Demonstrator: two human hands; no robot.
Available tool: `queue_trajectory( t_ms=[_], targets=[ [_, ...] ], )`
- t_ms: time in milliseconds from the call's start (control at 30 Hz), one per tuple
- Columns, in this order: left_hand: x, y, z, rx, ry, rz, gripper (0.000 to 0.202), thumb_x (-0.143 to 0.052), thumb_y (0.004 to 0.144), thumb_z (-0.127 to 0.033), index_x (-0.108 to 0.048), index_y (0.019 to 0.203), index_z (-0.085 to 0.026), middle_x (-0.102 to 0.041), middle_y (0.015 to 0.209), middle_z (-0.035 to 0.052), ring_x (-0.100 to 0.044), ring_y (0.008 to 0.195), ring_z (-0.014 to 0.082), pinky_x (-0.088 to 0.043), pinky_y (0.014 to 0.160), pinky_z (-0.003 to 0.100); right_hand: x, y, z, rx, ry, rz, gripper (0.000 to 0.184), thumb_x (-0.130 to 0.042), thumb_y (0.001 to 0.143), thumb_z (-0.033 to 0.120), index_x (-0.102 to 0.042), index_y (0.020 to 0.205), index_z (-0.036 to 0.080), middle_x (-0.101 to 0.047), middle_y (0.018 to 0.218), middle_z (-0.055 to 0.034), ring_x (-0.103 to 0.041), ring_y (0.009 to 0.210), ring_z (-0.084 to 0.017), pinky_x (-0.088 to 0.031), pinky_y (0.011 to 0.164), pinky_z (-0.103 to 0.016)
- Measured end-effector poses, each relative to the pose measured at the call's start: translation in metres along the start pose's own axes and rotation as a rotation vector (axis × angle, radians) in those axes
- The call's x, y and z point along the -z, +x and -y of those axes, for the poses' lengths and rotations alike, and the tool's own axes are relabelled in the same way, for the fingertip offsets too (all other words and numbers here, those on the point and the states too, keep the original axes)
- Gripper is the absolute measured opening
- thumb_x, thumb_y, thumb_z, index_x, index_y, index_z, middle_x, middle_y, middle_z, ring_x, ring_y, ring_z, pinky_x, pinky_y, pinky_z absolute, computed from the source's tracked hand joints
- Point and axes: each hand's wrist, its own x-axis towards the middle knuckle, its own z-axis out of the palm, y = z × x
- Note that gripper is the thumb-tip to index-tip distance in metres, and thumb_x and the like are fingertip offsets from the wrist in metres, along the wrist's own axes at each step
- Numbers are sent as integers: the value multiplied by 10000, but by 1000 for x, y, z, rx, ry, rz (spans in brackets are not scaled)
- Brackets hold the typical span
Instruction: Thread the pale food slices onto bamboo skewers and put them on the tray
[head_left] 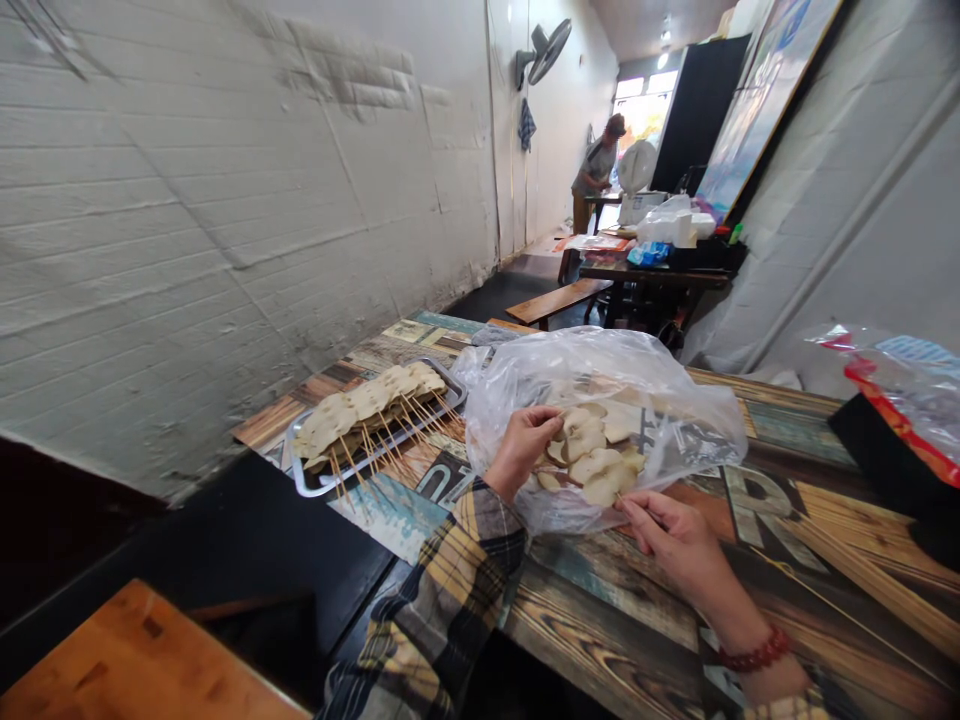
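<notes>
In the head view, the left hand (525,445) pinches pale slices (600,468) over a clear plastic bag (697,425); the right hand (671,535) pinches what looks like a skewer (618,495) at their lower edge. Threading seems in hand, calling for a steady stick. The wood-patterned counter (600,590) bears a metal tray (315,489) of loaded skewers (360,410); beyond hangs a wall fan (550,52).

Left sleeve (442,600) in mustard, grey and near-black plaid, cuff (487,505) behind the left fingers (546,418), red beaded bracelet (756,653) behind the right fingers (637,508), similar plaid right sleeve (791,706) farther back
</notes>
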Motion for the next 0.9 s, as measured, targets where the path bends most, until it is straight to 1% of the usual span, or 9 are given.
queue_trajectory(
  t_ms=[133, 233, 333, 433, 533, 600, 700, 767, 900],
  targets=[
    [1, 0, 1, 26, -32, 29, 265, -766, 614, -354, -746, 735, -119, -609, 622, 15, -435, 545, 76, -307, 531, 217, 0, 1, -5, -12, 19, 16, 459, -516, 860, 585, -698, 828, 164, -486, 481, 44, -433, 459, -118, -333, 486, -246],
    [2, 1, 3, 62, -93, 29, 350, -810, 590, -351, -742, 843, -118, -629, 668, 16, -477, 570, 79, -342, 550, 212, -1, 1, -5, -39, 44, 31, 451, -518, 858, 586, -691, 827, 170, -472, 485, 45, -415, 458, -116, -312, 468, -244],
    [2, 1, 5, 116, -184, 41, 433, -840, 577, -345, -726, 933, -127, -653, 757, 36, -535, 621, 93, -385, 559, 209, -2, 0, -2, -86, 110, 33, 433, -531, 852, 575, -682, 854, 169, -454, 487, 54, -376, 438, -104, -276, 439, -237],
    [2, 2, 7, 169, -303, 62, 394, -841, 593, -372, -720, 884, -137, -650, 794, 49, -558, 644, 106, -420, 549, 213, -5, -1, 2, -105, 173, 26, 425, -543, 846, 565, -678, 872, 163, -444, 482, 58, -352, 424, -99, -252, 423, -237],
    [0, 2, 7, 212, -415, 45, 369, -835, 602, -421, -694, 814, -154, -630, 747, 35, -561, 632, 118, -466, 564, 238, -7, -1, 6, -103, 191, 27, 416, -554, 835, 563, -683, 852, 168, -437, 477, 59, -347, 417, -100, -251, 421, -238],
    [-1, 1, 7, 241, -449, 44, 387, -836, 592, -451, -675, 787, -158, -619, 719, 25, -565, 623, 125, -481, 571, 252, -7, -1, 7, -97, 177, 22, 415, -556, 827, 566, -683, 824, 171, -436, 474, 56, -354, 421, -103, -253, 423, -237],
    [-1, -1, 7, 258, -427, 53, 406, -868, 537, -423, -662, 745, -141, -593, 666, 5, -539, 573, 104, -449, 539, 230, -8, 0, 6, -92, 154, 15, 421, -552, 827, 573, -681, 807, 173, -443, 480, 49, -375, 437, -108, -247, 424, -234],
    [0, -1, 9, 240, -391, 57, 396, -884, 508, -386, -659, 703, -125, -567, 620, -10, -501, 532, 81, -404, 511, 210, -8, 0, 4, -93, 154, 17, 424, -549, 828, 576, -683, 821, 174, -447, 483, 47, -382, 443, -111, -243, 424, -234],
    [2, 0, 10, 214, -356, 65, 374, -888, 498, -366, -671, 658, -109, -548, 568, -13, -463, 506, 67, -346, 500, 206, -7, 0, 0, -93, 145, 28, 419, -550, 831, 566, -684, 857, 170, -445, 483, 51, -379, 446, -112, -241, 430, -236]
  ],
)
